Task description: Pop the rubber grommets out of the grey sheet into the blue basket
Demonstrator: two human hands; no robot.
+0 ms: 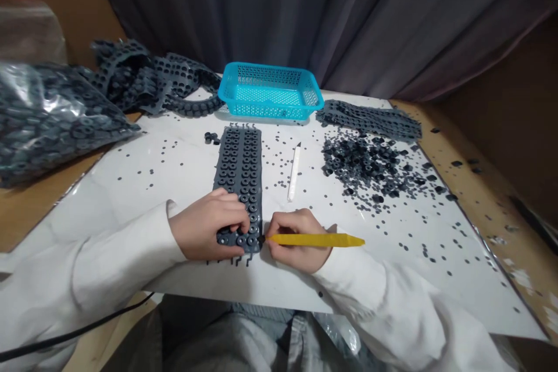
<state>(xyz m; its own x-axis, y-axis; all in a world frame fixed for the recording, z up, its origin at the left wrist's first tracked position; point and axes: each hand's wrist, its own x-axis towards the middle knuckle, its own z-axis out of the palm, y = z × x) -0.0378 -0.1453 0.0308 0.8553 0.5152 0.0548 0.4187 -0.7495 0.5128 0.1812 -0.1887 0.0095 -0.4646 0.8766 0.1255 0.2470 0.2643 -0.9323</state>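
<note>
Left hand [208, 225] pins the grey rubber washer strip [239, 168] flat under curled fingertips. Right hand [297, 241] pinches a yellow plastic spatula [316, 240], tip against the strip's edge.

From my station, the dark grey rubber strip of rings [239, 186] runs toward twelve o'clock; the yellow spatula [314, 239] lies along three o'clock, its dark tip at the strip's edge.

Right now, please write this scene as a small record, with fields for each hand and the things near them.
left hand: on dark grey rubber ring sheet
right hand: gripping yellow tool, its tip at the sheet's edge
nearby: white pointed tool, loose dark rings
behind: blue plastic basket
</note>
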